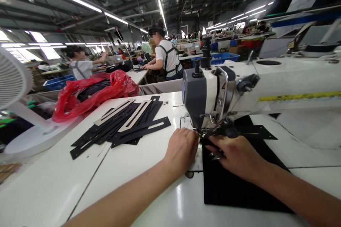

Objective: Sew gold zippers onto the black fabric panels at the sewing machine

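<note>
My left hand is beside the needle area of the sewing machine, its fingers curled together. What they pinch, if anything, is hidden. My right hand rests over the black fabric panel, fingertips close to the presser foot. Tucked in its curled fingers is a small shiny metal tool that looks like thread snips, mostly covered. A black slotted strip lies across the panel under the machine head and sticks out to the right.
Left on the white table lies a loose pile of black slotted strips, with a few beige ones. Behind it is a red plastic bag of dark material. A white fan stands far left. Two co-workers work beyond.
</note>
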{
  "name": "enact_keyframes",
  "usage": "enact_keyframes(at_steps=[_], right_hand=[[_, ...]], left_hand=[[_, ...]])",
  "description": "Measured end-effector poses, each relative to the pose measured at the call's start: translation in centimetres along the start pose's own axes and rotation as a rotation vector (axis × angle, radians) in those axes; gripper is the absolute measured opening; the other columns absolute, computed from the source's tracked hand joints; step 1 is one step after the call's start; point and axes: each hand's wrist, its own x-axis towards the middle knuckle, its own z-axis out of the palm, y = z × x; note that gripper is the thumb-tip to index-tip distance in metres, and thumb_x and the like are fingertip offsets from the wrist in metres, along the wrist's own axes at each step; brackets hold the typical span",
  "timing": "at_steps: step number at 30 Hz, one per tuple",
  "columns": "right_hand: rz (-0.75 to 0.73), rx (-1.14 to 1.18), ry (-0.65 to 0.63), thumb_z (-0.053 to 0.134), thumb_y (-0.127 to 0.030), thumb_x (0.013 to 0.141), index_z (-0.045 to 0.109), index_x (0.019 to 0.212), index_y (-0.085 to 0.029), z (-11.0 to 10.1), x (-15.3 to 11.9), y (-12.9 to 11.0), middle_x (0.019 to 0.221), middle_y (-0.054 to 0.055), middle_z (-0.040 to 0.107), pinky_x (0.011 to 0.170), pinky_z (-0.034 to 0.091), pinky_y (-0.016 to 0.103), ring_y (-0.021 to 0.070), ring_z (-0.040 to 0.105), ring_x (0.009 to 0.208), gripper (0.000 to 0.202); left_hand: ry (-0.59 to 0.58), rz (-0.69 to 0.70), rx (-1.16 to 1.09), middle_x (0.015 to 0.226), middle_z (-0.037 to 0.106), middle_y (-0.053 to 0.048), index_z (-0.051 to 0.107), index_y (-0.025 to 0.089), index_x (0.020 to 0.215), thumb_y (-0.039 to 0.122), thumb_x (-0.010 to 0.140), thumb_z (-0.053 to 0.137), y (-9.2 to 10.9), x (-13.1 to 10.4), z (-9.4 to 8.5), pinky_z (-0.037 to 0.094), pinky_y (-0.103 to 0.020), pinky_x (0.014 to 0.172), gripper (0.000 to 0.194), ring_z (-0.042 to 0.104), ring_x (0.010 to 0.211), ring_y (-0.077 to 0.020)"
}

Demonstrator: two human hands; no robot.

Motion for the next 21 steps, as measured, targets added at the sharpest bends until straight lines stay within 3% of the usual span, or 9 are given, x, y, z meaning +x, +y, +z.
enact_keyframes(at_steps=[4,10,13,17,21], right_hand=[[-0.081,0.113,-0.009,0.048,-0.015,0.086,0.062,0.106,-0.02,0.0,0.0,0.3,0.096,0.004,0.069,0.08,0.048,0.028,0.0175,0.065,0.089,0.025],[-0.135,0.171,0.028,0.049,-0.012,0.083,0.063,0.104,-0.017,-0.4,-0.4,-0.1,0.092,0.004,0.069,0.073,0.05,0.026,0.0162,0.066,0.08,0.026],[-0.18,0.066,0.081,0.045,-0.016,0.086,0.065,0.095,-0.021,-1.2,-1.2,0.5,0.083,0.002,0.068,0.061,0.051,0.027,0.016,0.064,0.067,0.023],[-0.131,-0.274,0.302,0.033,-0.018,0.088,0.065,0.1,-0.016,-1.6,-3.2,2.9,0.11,0.012,0.063,0.053,0.052,0.031,0.0199,0.065,0.067,0.033],[-0.138,-0.36,0.262,0.032,-0.016,0.087,0.063,0.106,-0.014,-1.7,-5.4,2.7,0.105,0.012,0.066,0.046,0.052,0.027,0.0167,0.064,0.056,0.037]], left_hand=[[-0.008,-0.011,-0.027,0.08,0.063,-0.006,0.057,0.014,0.082,0.016,0.09,0.045,-0.1,-0.1,0.1,0.044,-0.034,0.073,0.014,0.058,0.079,-0.0196],[-0.005,0.12,0.024,0.092,0.064,-0.005,0.06,0.015,0.085,0.015,0.088,0.051,-0.2,-0.4,0.3,0.043,-0.035,0.079,0.01,0.057,0.089,-0.0193],[-0.059,0.181,0.129,0.098,0.062,-0.006,0.061,0.016,0.087,0.016,0.086,0.056,0.1,-0.5,0.0,0.043,-0.036,0.08,0.005,0.055,0.094,-0.0204],[-0.089,0.154,0.214,0.099,0.059,-0.006,0.06,0.017,0.089,0.012,0.086,0.054,0.4,-0.5,-0.5,0.043,-0.035,0.078,0.008,0.054,0.09,-0.0194],[-0.137,0.127,0.2,0.096,0.061,-0.004,0.062,0.019,0.093,0.019,0.084,0.059,0.6,-0.6,-1.4,0.041,-0.036,0.079,0.01,0.054,0.088,-0.0194]])
